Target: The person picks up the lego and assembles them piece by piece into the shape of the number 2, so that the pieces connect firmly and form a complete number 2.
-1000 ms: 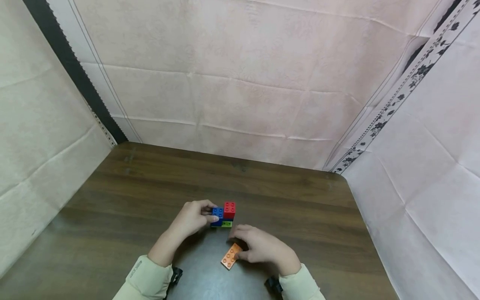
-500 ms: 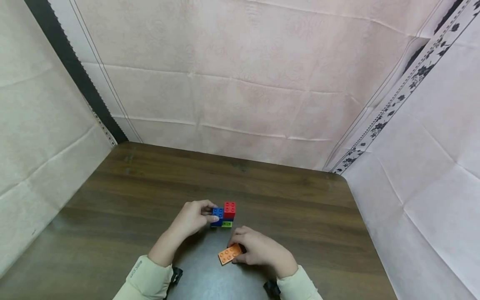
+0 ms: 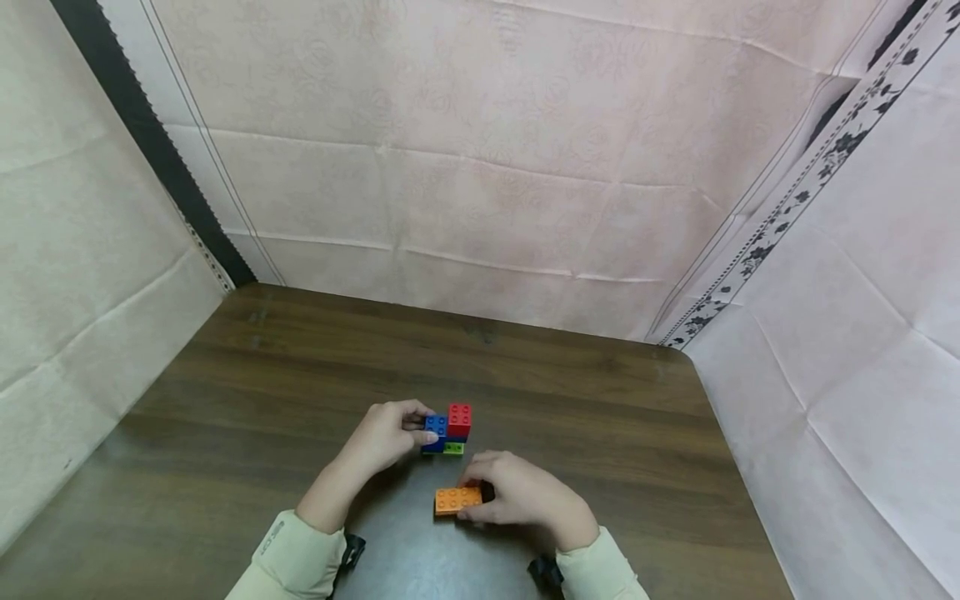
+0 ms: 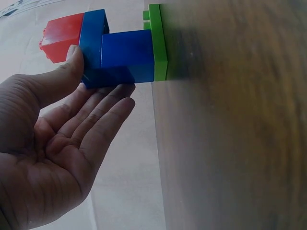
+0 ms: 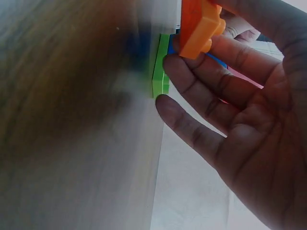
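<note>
A small stack of toy building bricks stands on the table, a green plate [image 3: 453,448] at its base. In the left wrist view, a lower blue brick [image 4: 127,50] sits on the green plate, an upper blue brick [image 4: 93,36] above it, and a red brick [image 4: 63,36] on top. My left hand [image 3: 386,435] pinches the upper blue brick, thumb on the near side, fingers behind. Just in front of the stack, my right hand [image 3: 525,498] holds an orange brick [image 3: 456,500] by its right end between thumb and fingers, studs facing up.
The brown wooden table [image 3: 300,367] extends out to pale cloth walls [image 3: 480,183] at the back and both sides. A patterned border strip [image 3: 795,196] runs down the right corner, and a dark strip [image 3: 157,150] down the left.
The orange brick has turned in my right fingers from slanting to lying crosswise, its long side level with the stack's front. The left hand and the stack have stayed put.
</note>
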{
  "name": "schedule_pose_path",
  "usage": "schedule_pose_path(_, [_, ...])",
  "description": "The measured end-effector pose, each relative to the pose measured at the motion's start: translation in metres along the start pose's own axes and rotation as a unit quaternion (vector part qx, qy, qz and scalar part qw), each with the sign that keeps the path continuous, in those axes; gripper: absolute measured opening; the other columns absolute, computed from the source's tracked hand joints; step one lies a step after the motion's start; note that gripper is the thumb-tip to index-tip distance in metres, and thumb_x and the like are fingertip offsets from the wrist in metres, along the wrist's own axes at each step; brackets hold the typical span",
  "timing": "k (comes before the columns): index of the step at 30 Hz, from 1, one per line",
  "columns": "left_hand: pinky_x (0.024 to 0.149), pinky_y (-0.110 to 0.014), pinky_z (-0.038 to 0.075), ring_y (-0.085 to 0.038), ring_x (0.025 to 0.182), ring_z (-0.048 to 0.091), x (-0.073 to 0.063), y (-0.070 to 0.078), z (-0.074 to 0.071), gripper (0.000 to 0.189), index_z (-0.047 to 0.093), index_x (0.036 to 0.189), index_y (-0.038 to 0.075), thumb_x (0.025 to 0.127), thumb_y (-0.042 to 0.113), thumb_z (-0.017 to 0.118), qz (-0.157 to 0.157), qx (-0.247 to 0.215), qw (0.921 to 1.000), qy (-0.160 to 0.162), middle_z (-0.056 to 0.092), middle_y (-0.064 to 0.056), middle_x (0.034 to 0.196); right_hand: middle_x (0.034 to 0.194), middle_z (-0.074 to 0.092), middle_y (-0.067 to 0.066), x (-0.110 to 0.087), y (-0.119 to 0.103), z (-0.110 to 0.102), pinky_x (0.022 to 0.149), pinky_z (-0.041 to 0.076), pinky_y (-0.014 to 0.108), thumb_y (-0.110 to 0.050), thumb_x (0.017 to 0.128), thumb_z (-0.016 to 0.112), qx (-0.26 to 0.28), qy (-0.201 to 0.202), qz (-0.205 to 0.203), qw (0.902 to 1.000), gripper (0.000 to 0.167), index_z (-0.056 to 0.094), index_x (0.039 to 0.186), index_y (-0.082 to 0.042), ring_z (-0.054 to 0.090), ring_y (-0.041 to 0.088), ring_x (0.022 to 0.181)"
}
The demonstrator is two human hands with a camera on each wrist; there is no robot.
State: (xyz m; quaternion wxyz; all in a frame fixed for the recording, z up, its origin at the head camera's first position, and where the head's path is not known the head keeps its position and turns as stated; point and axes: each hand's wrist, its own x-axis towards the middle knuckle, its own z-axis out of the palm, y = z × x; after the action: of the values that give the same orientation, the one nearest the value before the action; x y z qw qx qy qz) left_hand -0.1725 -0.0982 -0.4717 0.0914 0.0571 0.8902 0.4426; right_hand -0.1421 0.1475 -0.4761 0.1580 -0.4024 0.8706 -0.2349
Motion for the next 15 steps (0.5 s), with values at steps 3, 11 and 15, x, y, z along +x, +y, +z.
schedule_pose_path(3, [0.086,-0.043,0.056,-0.015,0.093,0.066,0.0,0.0,0.0,0.023,0.074,0.109,0.019,0.087,0.02,0.08,-0.001,0.001,1.0,0.0,0.072,0.001,0.102,0.105,0.064,-0.016,-0.001,0.001,-0.002,0.082,0.051,0.021,-0.042,0.092,0.074,-0.005,0.017,-0.01,0.9998,0.028,0.072,0.111,-0.022,0.056,-0.001,0.091])
schedule_pose_path(11, [0.085,-0.042,0.056,-0.014,0.093,0.067,0.0,0.0,0.001,0.022,0.074,0.108,0.018,0.087,0.02,0.08,0.008,-0.002,1.0,0.0,0.072,0.001,0.101,0.108,0.064,-0.014,-0.001,0.001,-0.008,0.085,0.052,0.023,-0.041,0.093,0.073,0.001,0.048,-0.03,0.9984,0.029,0.071,0.114,-0.021,0.057,0.0,0.095])
schedule_pose_path(15, [0.085,-0.041,0.056,-0.014,0.092,0.067,0.0,0.0,0.001,0.022,0.074,0.108,0.018,0.087,0.019,0.08,0.005,-0.005,1.0,0.002,0.072,0.001,0.1,0.109,0.065,-0.014,-0.001,0.001,-0.012,0.086,0.052,0.023,-0.042,0.093,0.072,0.002,0.051,-0.026,0.9984,0.03,0.07,0.114,-0.021,0.058,0.0,0.096])
